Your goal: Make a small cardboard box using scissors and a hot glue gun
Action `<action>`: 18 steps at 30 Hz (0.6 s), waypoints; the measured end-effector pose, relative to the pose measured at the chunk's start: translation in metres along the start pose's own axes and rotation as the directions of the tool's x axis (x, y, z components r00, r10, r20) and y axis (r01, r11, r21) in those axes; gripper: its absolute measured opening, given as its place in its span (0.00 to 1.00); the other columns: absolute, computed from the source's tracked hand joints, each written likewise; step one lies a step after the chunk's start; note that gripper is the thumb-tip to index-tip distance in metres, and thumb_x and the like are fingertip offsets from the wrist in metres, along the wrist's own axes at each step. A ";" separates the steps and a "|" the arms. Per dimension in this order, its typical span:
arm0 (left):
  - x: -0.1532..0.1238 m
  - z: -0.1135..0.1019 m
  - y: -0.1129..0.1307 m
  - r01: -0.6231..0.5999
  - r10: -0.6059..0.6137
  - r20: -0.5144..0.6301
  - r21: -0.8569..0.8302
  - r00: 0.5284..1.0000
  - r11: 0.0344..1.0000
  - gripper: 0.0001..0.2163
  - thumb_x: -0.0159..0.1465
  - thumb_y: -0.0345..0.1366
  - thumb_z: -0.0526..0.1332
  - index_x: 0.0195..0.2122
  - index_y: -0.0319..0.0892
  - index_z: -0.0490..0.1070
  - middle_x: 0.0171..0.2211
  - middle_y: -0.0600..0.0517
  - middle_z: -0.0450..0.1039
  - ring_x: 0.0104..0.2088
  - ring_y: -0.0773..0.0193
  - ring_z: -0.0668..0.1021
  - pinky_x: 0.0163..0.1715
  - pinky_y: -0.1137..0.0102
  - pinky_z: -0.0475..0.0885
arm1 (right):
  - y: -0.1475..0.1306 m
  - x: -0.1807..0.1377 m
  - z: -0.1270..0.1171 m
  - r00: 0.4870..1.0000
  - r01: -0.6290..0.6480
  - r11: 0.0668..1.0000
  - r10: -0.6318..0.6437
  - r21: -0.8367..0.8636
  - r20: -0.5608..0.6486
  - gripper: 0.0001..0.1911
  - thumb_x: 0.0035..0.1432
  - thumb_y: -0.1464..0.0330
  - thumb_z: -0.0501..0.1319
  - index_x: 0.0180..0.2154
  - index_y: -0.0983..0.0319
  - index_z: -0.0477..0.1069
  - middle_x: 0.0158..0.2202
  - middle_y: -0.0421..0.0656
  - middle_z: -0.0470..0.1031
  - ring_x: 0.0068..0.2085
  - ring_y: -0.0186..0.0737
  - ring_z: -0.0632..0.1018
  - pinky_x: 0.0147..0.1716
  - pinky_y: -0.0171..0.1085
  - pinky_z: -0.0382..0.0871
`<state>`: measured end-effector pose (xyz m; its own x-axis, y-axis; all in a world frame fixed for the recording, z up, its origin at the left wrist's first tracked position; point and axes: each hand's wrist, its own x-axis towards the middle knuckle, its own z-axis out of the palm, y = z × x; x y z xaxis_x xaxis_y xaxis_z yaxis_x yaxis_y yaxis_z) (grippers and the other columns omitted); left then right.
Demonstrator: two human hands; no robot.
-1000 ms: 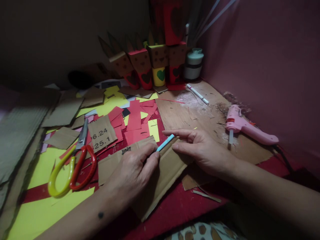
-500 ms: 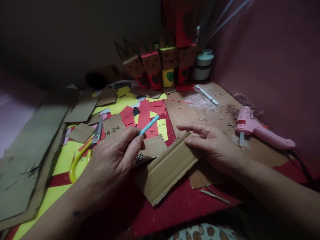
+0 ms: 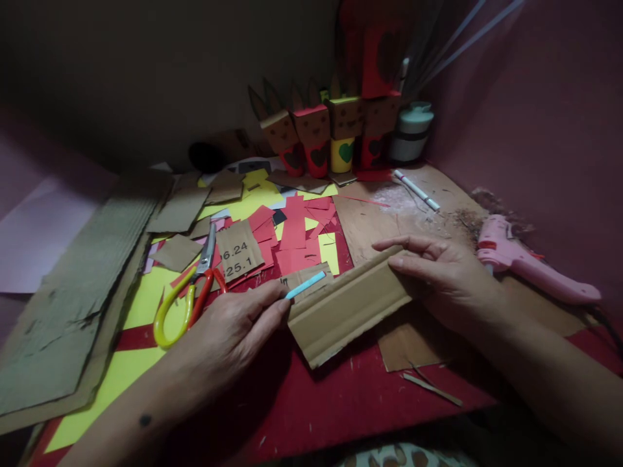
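Between the thumb and fingers of my left hand (image 3: 243, 324) is a slim light-blue stick (image 3: 305, 285), pointing up and to the right; its kind I cannot tell. My right hand (image 3: 442, 279) pinches the upper right end of a creased cardboard piece (image 3: 350, 308), tilted above the red tabletop. The left end of the cardboard lies close by my left fingertips; whether they touch it I cannot tell. Scissors (image 3: 204, 259) with yellow and red handles rest just left of my left hand.
Cardboard sheets (image 3: 58, 311) lie at the left, with red paper scraps (image 3: 293, 224) in the middle. Decorated box-headed figures (image 3: 311, 133) and a lidded jar (image 3: 411, 133) stand at the back. On the right are a white marker (image 3: 417, 190) and a pink glue gun (image 3: 530, 259).
The cardboard has risen a little and turned flatter, its left end nearer my left hand. The blue stick has lowered toward the cardboard's upper edge. The whole view has shifted slightly.
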<state>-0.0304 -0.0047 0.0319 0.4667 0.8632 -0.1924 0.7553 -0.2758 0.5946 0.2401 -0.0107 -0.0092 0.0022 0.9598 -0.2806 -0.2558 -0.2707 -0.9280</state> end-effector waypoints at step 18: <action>-0.001 0.000 -0.002 -0.014 0.012 0.056 0.047 0.998 0.999 0.17 0.72 0.48 0.48 0.35 0.45 0.71 0.30 0.53 0.77 0.29 0.63 0.77 0.30 0.70 0.69 | -0.003 -0.001 -0.001 0.999 0.029 0.999 -0.030 -0.022 -0.041 0.09 0.51 0.69 0.69 0.37 0.55 0.81 0.30 0.39 0.78 0.28 0.38 0.75 0.27 0.36 0.68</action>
<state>-0.0325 -0.0047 0.0308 0.5002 0.8351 -0.2287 0.7693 -0.3074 0.5600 0.2421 -0.0108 -0.0066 0.0499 0.9636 -0.2627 -0.2345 -0.2444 -0.9409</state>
